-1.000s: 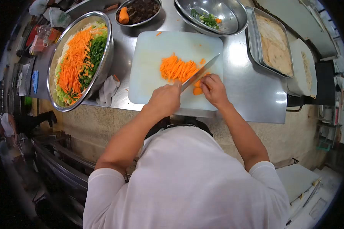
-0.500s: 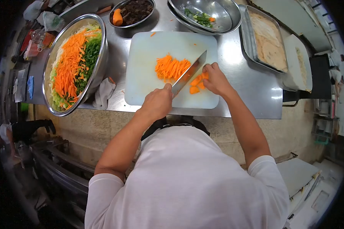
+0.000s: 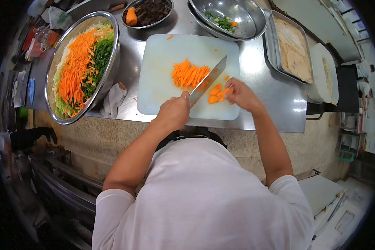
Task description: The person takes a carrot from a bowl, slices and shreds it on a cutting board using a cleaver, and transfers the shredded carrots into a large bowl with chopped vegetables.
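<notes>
My left hand [image 3: 173,111] is wrapped round the handle of a kitchen knife [image 3: 207,81], its wide blade slanting up and to the right over a white cutting board [image 3: 158,89]. Left of the blade lies a heap of thin carrot strips [image 3: 186,75]. On the other side rest several thicker carrot pieces [image 3: 214,92]. My right hand [image 3: 242,96] has its fingertips pinched on one carrot piece [image 3: 224,94] at the board's right side.
A big steel bowl [image 3: 116,54] of shredded carrot and greens stands left, a grey cloth [image 3: 114,102] beside it. Behind are a bowl [image 3: 169,17] with dark contents and a carrot, stacked steel bowls [image 3: 254,31] with chopped greens, and trays [image 3: 293,46] at right.
My right hand has drawn back toward me and slightly right, pinching a carrot piece. The knife stays in my left hand at nearly the same slant. The view has shifted slightly.
</notes>
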{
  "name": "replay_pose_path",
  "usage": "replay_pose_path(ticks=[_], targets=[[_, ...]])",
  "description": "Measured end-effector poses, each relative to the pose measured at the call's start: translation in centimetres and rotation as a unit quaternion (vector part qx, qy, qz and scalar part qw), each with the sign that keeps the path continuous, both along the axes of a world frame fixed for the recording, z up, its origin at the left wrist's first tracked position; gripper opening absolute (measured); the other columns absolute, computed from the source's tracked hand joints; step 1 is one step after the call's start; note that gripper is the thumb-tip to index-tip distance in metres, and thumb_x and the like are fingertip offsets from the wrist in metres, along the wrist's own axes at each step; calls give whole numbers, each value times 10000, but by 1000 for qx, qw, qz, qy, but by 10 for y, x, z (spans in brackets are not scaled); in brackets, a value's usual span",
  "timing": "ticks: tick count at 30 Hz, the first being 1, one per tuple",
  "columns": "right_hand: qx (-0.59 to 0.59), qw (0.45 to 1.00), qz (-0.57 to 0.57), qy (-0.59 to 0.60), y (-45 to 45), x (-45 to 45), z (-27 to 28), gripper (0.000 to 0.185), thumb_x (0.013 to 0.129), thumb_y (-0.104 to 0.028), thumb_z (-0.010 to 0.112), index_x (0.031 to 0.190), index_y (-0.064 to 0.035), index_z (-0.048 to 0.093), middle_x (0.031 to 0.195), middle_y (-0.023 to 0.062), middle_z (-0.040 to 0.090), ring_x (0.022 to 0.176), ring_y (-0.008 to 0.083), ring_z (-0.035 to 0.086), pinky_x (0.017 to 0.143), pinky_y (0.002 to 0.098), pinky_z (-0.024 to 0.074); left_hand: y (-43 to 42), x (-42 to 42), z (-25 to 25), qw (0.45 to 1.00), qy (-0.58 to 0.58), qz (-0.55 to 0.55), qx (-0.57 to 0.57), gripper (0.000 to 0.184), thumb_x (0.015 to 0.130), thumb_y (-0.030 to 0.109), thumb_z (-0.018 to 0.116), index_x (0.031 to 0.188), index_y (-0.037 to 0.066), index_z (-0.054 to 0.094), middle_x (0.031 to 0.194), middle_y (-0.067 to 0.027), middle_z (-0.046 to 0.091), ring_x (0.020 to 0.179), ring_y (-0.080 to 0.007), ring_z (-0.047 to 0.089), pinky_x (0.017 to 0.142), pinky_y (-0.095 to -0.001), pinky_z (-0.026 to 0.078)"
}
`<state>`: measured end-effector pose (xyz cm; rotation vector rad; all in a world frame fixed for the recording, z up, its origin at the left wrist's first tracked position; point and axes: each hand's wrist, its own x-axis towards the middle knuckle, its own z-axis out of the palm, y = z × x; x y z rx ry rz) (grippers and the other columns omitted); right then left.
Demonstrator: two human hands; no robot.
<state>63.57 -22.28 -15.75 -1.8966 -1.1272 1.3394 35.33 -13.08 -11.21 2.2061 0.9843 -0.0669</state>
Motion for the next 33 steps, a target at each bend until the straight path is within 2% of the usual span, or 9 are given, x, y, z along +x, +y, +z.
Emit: replay_pose_path(ticks=[1,2,5,9,11,20,27,30,33], targets=[[-18,999,4,-50,-4,-12,1,343,886,-113,757,1149,3,570,860,179,678,858,343,684,816,405,535,-1,2,6,1000,15,-1,0,179,1020,144,565,1075,-22,529,827,-311,682,835,-505,681,783,-597,517],[45,990,-2,-135,-9,-21,-11,314,884,-95,781,1130,-35,595,805,40,549,736,173,574,729,335,526,-1,2,9,1000,30,-2,0,182,1014,136,573,1077,-32,544,836,-303,693,855,-493,695,787,-586,530],[82,949,31,-302,-11,-34,-12,323,873,-77,780,1128,-48,583,933,97,593,873,220,605,833,386,520,-1,2,8,1000,31,-6,-4,176,1012,131,579,1068,-32,542,841,-305,693,846,-494,694,783,-587,528],[9,966,69,-248,-1,-31,3,339,863,-85,789,1114,-41,567,1068,151,625,1024,277,624,942,418,499,0,2,8,999,34,-3,-7,177,1010,129,583,1070,-34,543,844,-305,693,841,-495,693,781,-586,530],[31,990,68,-116,3,-18,-3,354,853,-102,810,1085,-28,553,1093,144,647,1087,312,650,976,407,503,-1,1,7,1000,25,2,-7,179,1010,128,581,1072,-36,545,838,-304,692,838,-498,692,781,-584,533],[90,952,64,-285,5,-56,8,708,793,-146,872,1368,51,508,1341,210,492,1149,385,620,1023,423,512,-2,-4,-5,1000,-4,10,3,171,1021,143,574,1082,-7,522,811,-301,678,814,-505,676,763,-597,507],[103,967,87,-218,17,-47,-9,666,787,-146,859,1318,58,514,1249,226,505,1133,418,599,976,435,530,-5,-7,9,1000,19,-10,10,155,998,100,548,1088,-26,540,822,-296,694,815,-491,698,761,-588,536],[247,916,63,-310,9,-49,-13,570,822,-119,820,1315,13,567,1212,171,533,959,307,636,862,373,557,-7,-6,8,1000,24,-9,9,140,984,74,535,1086,-23,539,825,-295,698,814,-489,702,757,-587,538],[219,956,20,-192,5,-47,-14,478,846,-99,790,1277,-12,602,1204,159,566,997,320,637,877,387,547,-12,-5,-1,1000,23,0,21,154,1010,132,576,1064,1,517,771,-287,674,771,-505,674,725,-600,518]])
